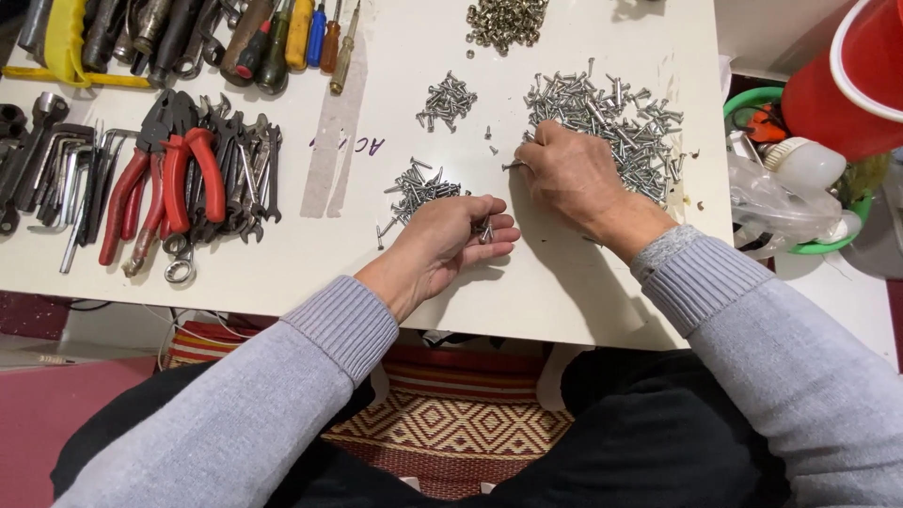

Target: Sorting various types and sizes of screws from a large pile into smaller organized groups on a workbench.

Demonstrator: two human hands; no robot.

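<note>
On the far left of the white tabletop (282, 273) lie dark metal hex keys and a socket wrench (47, 160), and just right of them a heap of pliers with red handles (165, 183) rests over a spread of grey steel spanners (240, 174). Along the far edge above these, a row of screwdrivers with black, red, green, yellow, blue and orange handles (282, 38) lies side by side. Right of the spanners, near the middle of the table, is a small pile of silvery screws (419, 188), and farther back another small pile of the same kind (447, 99). The left hand (451, 245) rests on the table just near of the first small pile, palm turned up and fingers curled loosely around a few short silvery screws (485, 229) that stand between fingertips and thumb. At the far edge, a heap of brassy nuts or short screws (506, 21) sits apart from the rest. The right hand (569, 174) lies palm down on the near left edge of the large scattered pile of silvery screws (611, 118), its fingertips pinching a single screw (513, 166) that points left. Beyond the table's right edge stand a green plastic bowl (752, 99) holding clear plastic wrapping and a white bulb, and a red plastic bucket (856, 66).
</note>
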